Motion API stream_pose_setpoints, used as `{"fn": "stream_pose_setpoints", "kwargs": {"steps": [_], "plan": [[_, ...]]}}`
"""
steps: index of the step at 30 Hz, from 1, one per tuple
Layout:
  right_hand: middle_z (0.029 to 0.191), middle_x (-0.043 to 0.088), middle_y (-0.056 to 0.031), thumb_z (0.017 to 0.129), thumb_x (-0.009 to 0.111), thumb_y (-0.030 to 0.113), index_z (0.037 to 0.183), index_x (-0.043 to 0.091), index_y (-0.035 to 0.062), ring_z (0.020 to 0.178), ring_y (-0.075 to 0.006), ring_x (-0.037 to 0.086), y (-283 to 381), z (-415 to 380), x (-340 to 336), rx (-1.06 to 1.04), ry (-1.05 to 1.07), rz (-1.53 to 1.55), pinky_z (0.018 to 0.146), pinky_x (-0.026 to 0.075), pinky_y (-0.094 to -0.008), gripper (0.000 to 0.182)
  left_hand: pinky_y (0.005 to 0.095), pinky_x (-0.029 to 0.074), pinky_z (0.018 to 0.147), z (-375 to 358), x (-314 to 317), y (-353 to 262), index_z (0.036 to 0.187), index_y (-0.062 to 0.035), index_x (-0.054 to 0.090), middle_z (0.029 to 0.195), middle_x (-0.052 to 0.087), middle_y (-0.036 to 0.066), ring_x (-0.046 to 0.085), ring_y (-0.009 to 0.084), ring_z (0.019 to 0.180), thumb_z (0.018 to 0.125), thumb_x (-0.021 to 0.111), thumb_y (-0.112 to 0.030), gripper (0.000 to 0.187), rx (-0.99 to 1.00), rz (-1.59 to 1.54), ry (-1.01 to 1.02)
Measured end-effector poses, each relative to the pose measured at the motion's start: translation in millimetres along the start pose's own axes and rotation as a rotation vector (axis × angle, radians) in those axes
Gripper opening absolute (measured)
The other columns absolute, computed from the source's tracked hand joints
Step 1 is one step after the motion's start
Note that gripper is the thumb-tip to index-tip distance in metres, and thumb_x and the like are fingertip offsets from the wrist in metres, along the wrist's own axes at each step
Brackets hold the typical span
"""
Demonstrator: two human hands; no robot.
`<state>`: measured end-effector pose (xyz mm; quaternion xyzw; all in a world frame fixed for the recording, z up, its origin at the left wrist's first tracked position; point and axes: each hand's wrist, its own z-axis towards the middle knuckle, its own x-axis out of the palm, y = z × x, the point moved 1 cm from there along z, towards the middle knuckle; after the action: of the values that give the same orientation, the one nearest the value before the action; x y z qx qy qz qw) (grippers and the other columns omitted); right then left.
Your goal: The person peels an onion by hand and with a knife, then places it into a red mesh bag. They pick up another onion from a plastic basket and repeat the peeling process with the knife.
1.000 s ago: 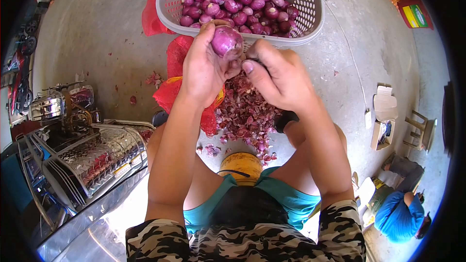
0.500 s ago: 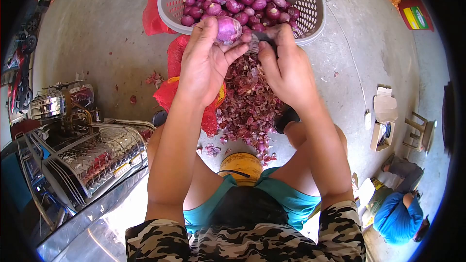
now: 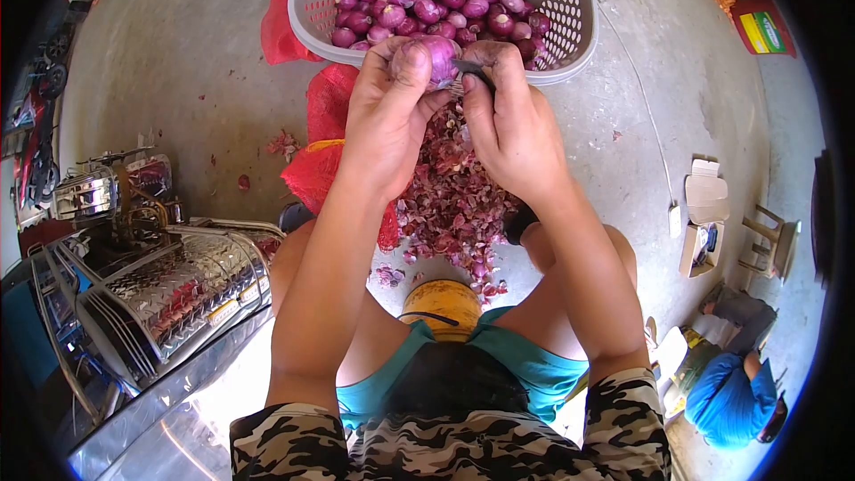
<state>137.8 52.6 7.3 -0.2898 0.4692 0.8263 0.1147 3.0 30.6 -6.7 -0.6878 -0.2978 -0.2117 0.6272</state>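
Observation:
A purple onion (image 3: 440, 61) is held in my left hand (image 3: 389, 116), thumb on its near side and fingers around it. My right hand (image 3: 515, 116) grips a small dark-bladed knife (image 3: 474, 71) between thumb and forefinger. The blade touches or nearly touches the onion's right side. Just beyond both hands stands a grey plastic basket (image 3: 583, 40) holding many peeled purple onions (image 3: 427, 11). Below the hands, a heap of dry onion skins (image 3: 454, 183) covers the floor. Left of the heap lies a red mesh sack (image 3: 325, 111), partly hidden by my left forearm.
A yellow bucket (image 3: 441, 303) stands between my legs. On the left is a metal-plated three-wheeler or cart (image 3: 178, 281). To the right are an open cardboard box (image 3: 702, 249), a small wooden stool (image 3: 784, 248) and a bent-over person in blue (image 3: 730, 399). A white cable (image 3: 643, 98) crosses the floor.
My hands have come closer together. The onion has shifted right and slightly down, and the knife, earlier apart from it, is now at its right side.

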Motion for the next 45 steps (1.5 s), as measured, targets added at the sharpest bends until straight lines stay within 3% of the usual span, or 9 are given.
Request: {"fn": "stream_pose_setpoints", "kwargs": {"steps": [14,23,29,38,45], "plan": [[0.072,0.061,-0.0207,0.088,0.053,0.013,0.109,0.038,0.0005,0.063,-0.0422,0.06,3.5,0.1,-8.3,0.017,-0.072,0.142,0.055,0.047,-0.0492,0.029,0.0347,0.049,0.088,1.1,1.2,-3.8,0.11,-0.0071,0.047,0.107,0.059,0.007,0.058,0.0159,0.098,0.093,0.056,-0.022,0.025,-0.017,-0.073,0.027],[0.058,0.057,-0.021,0.088,0.052,0.015,0.103,0.036,-0.0005,0.053,-0.0424,0.057,2.1,0.5,-0.8,-0.013,-0.006,-0.011,0.047,0.045,-0.0508,0.027,0.0382,0.05,0.091,0.3,4.3,-3.7,0.109,-0.0042,0.044,0.105,0.058,0.01,0.059,0.0186,0.097,0.091,0.058,-0.014,0.025,-0.017,-0.137,0.032],[0.059,0.057,-0.0215,0.088,0.053,0.014,0.103,0.035,-0.0017,0.053,-0.0425,0.057,-2.3,0.5,4.3,0.04,-0.076,-0.002,0.046,0.044,-0.0506,0.028,0.0393,0.05,0.093,0.8,6.4,-3.9,0.109,-0.0043,0.044,0.107,0.058,0.011,0.059,0.0195,0.099,0.091,0.057,-0.013,0.024,-0.033,-0.178,0.016],[0.071,0.063,-0.0185,0.086,0.054,0.01,0.108,0.04,-0.0012,0.06,-0.0391,0.061,3.2,0.1,-1.3,-0.089,-0.097,0.109,0.051,0.049,-0.0457,0.028,0.0383,0.05,0.09,0.1,2.9,-4.8,0.107,-0.0051,0.044,0.108,0.058,0.01,0.058,0.0187,0.099,0.091,0.058,-0.015,0.023,-0.046,-0.155,0.055],[0.074,0.064,-0.0178,0.085,0.055,0.01,0.111,0.043,0.0023,0.063,-0.0367,0.063,-0.4,1.7,-0.5,-0.114,-0.063,0.007,0.054,0.05,-0.0451,0.03,0.0389,0.05,0.09,-0.1,3.4,-5.0,0.107,-0.0054,0.044,0.107,0.059,0.009,0.058,0.0183,0.098,0.091,0.057,-0.014,0.023,-0.03,-0.15,0.045]]}}
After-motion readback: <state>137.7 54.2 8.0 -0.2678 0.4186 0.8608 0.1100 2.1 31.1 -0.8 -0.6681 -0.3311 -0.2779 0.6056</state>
